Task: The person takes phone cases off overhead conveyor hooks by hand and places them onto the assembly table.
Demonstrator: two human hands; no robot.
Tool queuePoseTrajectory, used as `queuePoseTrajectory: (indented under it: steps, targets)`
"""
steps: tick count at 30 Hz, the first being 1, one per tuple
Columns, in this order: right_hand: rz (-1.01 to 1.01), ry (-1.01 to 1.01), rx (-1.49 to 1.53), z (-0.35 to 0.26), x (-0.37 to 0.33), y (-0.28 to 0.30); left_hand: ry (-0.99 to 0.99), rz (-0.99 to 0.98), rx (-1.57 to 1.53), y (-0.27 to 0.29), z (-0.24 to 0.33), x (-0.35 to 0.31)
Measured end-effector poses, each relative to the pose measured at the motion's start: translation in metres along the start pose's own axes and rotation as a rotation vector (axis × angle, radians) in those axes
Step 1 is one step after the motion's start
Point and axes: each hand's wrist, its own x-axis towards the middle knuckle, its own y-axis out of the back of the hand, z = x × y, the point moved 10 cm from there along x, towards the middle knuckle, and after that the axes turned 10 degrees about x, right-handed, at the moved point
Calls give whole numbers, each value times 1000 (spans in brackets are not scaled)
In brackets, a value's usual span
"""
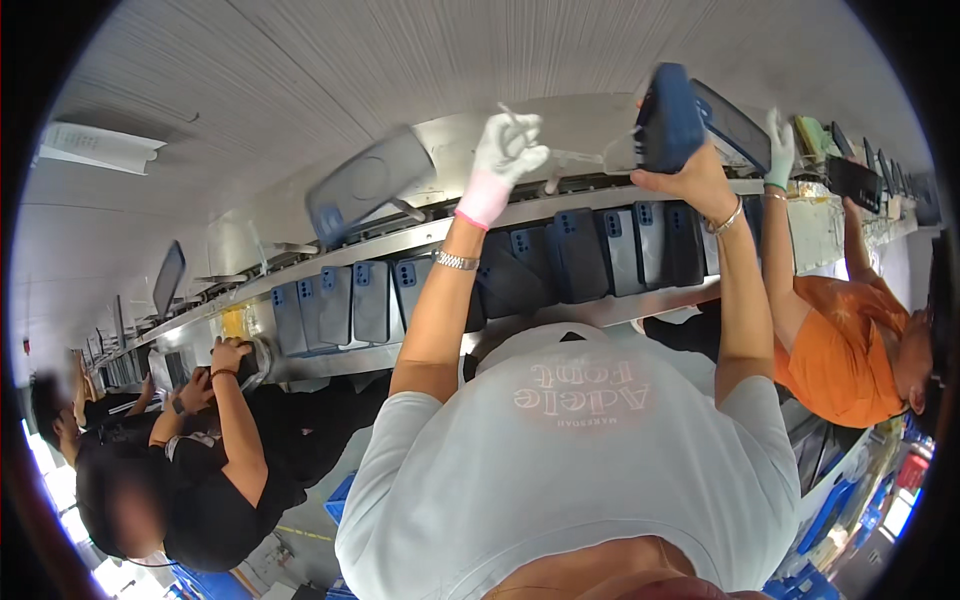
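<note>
My left hand (507, 155), in a white glove with a pink cuff, is raised above the line with its fingers curled together. A thin pale tip sticks up from it; I cannot make out what it is. My bare right hand (690, 185) grips a dark blue phone case (672, 120), thumb on the near edge, held upright. Behind that case stands another phone case (735, 125), grey with a dark rim. Left of my left hand, a translucent phone case with a ring (370, 185) stands tilted on the line, slightly blurred.
A row of blue-edged phone cases (580, 255) leans along the metal ledge (380, 357) before me. A co-worker in orange (840, 350) handles a dark case (853, 183) at right. Another co-worker in black (215, 480) works at left. Metal pegs (408, 209) jut from the line.
</note>
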Motion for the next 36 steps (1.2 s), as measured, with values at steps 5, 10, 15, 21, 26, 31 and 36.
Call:
queuePoseTrajectory:
  steps: [5, 10, 15, 21, 26, 31, 36]
  targets:
    - [-77, 39, -253, 6, 23, 19, -4, -146, -8, -84, 1, 29]
    - [-322, 10, -650, 37, 29, 35, -34, -166, 489, -143, -30, 62]
    - [-382, -197, -732, 94, 10, 129, -53, -118, 93, -209, -60, 55]
    - [65, -156, -541, 95, 2, 222, 471, -379, -79, -145, -158, -72]
    - [71, -132, -20, 73, 3, 162, 549, 62, -69, 19, -115, -154]
    - [-170, -32, 296, -22, 33, -28, 214, 914, 382, 238, -38, -243]
    - [-391, 144, 564, -83, 59, -174, -7, 1150, 331, 320, 91, -221]
